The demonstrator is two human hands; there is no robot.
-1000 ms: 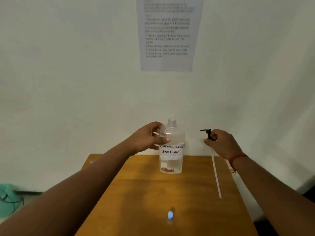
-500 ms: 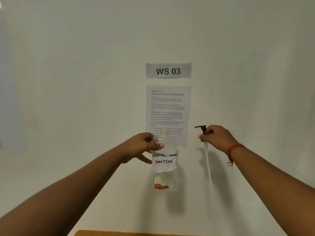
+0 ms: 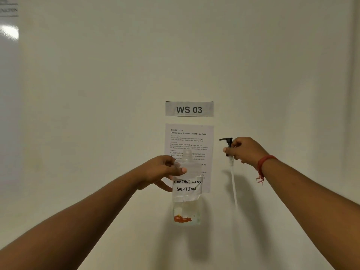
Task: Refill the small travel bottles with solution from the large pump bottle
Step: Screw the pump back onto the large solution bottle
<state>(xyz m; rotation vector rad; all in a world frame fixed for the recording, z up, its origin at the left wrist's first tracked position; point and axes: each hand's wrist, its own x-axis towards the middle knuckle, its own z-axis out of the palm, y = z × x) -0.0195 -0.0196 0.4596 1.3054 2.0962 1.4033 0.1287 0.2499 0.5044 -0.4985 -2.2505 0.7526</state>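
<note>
The left hand (image 3: 159,172) grips the clear large bottle (image 3: 187,191) by its shoulder, held upright. The right hand (image 3: 245,151) pinches the black pump head (image 3: 228,142); its tube (image 3: 233,184) hangs down, apparently clear of the bottle.

Uncapped clear bottle (image 3: 187,190) upright; pump (image 3: 228,147) apart.

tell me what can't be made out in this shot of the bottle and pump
Head view only:
- Table and small travel bottles: out of frame below.
- Instruction sheet: small print blurred, lower part hidden behind the large bottle.
- Left hand fingers: behind the bottle.
- Pump collar: covered by the right hand.
- Dip tube end: fades into the wall.
</note>
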